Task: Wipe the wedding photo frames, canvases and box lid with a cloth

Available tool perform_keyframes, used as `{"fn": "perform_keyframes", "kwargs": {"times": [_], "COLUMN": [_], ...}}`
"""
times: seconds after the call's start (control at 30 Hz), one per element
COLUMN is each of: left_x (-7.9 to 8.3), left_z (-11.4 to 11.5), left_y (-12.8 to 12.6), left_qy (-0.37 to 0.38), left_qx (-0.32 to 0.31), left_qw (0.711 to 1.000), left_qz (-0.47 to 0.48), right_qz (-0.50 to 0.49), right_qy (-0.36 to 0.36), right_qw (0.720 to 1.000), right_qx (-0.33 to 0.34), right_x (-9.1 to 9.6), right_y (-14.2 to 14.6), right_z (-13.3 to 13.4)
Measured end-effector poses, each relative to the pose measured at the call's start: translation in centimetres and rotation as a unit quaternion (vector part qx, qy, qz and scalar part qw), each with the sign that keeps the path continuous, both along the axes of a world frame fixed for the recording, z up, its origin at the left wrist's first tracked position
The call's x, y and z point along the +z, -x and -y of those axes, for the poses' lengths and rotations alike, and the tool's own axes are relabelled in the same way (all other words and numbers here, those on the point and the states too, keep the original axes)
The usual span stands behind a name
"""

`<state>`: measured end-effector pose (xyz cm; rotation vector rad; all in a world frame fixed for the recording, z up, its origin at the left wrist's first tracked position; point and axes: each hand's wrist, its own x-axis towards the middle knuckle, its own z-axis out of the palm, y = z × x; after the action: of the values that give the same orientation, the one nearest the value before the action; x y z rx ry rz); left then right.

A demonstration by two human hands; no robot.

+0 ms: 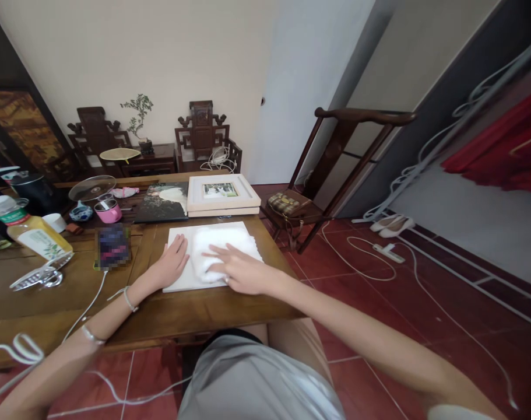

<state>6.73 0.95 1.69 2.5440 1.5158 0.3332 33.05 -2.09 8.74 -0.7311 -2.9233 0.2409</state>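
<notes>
A flat white board [176,282] lies near the front edge of the wooden table, and a folded white cloth [200,240] rests on top of it. My left hand [173,259] lies flat along the board's left side, fingers stretched out and holding nothing. Over the cloth, my right hand [239,268] is spread with its fingers apart, pressing on the fabric. Part of the cloth and the board's right side are hidden beneath that hand and forearm.
Behind the board sit stacked pale picture frames [243,204] and a dark picture panel [154,205]. To the left are a pink mug [108,212], a phone-like blurred item [112,247], a silver hair clip [46,274] and a bottle of yellow liquid [38,233]. A wooden chair [335,146] stands right.
</notes>
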Motion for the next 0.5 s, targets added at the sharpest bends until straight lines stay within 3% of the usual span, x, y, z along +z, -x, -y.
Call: {"fn": "perform_keyframes", "kwargs": {"times": [0.17,0.27,0.37,0.5], "left_x": [0.3,0.4,0.3,0.0], "left_z": [0.0,-0.1,-0.2,-0.2], "left_y": [-0.4,-0.4,-0.2,0.0], "left_qy": [0.017,0.017,0.015,0.013], "left_qx": [0.007,0.0,-0.002,-0.008], "left_qw": [1.0,1.0,1.0,1.0], "left_qz": [0.0,0.006,0.012,0.021], "right_qz": [-0.015,-0.011,0.008,0.026], "right_qy": [-0.041,-0.065,-0.083,-0.084], "right_qw": [0.998,0.994,0.992,0.994], "right_qx": [-0.055,-0.082,-0.092,-0.061], "right_x": [-0.7,-0.9,-1.3,-1.3], "right_y": [1.9,3.1,3.7,3.0], "right_z": [-5.2,-6.8,-6.3,-2.7]}}
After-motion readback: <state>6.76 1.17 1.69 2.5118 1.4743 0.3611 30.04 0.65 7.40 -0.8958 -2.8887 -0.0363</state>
